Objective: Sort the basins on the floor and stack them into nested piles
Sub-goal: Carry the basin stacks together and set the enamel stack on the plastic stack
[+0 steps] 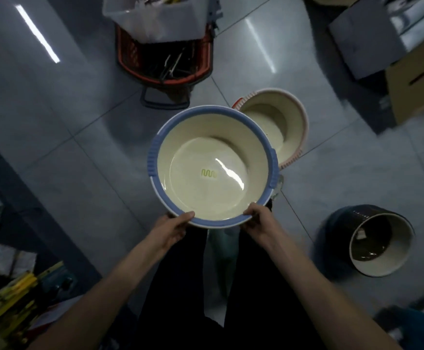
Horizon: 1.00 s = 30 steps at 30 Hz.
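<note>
Two hands on one basin. Left hand (174,228) and right hand (256,221) both clamp the near rim of the blue-rimmed basin (201,188). The left thumb lies on top of the rim, the right fingers curl over its edge, and the rest of each grip is tucked beneath and hidden. The basin is held mouth-up, clear of the tiled floor (79,122), stretching away from the fingertips. A white edge shows under the blue rim; whether that is a second basin nested below, I cannot tell.

Beyond the far rim, toward the right hand's side, a pink-rimmed basin (274,122) sits tilted with its mouth toward the camera. It looks like the likely partner, with the same cream interior and ribbed rim. Well out past the right wrist lies a dark basin (372,241), tipped over: a different sort, so probably a separate pile.

Step in hand, as I judge it: carry the blue one to its match.
- With a near-edge grip only, the far side will want to droop. Shift the hands toward the ribbed side handles before lowering.
- Right the pink basin first.
- Line the rims up level and lower straight, or they may jam.

A red basket (163,59) and cardboard boxes (407,79) stand far beyond the fingertips.
</note>
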Each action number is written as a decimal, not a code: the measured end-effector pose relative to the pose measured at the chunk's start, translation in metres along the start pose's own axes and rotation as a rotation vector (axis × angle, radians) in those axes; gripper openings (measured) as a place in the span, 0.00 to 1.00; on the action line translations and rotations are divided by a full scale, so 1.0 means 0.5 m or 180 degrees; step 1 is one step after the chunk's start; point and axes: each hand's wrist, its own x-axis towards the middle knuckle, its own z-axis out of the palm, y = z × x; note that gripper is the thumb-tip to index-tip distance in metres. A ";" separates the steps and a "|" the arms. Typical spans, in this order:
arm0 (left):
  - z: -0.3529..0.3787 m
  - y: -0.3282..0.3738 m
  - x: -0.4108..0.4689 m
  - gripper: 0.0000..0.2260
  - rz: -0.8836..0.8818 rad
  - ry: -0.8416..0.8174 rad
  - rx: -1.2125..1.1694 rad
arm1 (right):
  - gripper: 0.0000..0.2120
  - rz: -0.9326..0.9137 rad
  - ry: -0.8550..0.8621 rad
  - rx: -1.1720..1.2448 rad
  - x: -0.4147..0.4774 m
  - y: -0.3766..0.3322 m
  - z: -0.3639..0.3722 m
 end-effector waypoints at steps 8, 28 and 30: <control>0.216 0.080 0.113 0.22 0.0351 0.0114 0.0523 | 0.27 -0.0341 0.0348 0.1002 0.112 -0.043 -0.143; 0.406 0.162 0.499 0.21 0.0307 0.0726 0.0572 | 0.20 -0.0052 0.0134 0.0568 0.466 -0.271 -0.191; 0.429 0.171 0.490 0.20 0.0253 0.0687 0.0822 | 0.21 -0.0037 0.0255 0.0438 0.456 -0.284 -0.194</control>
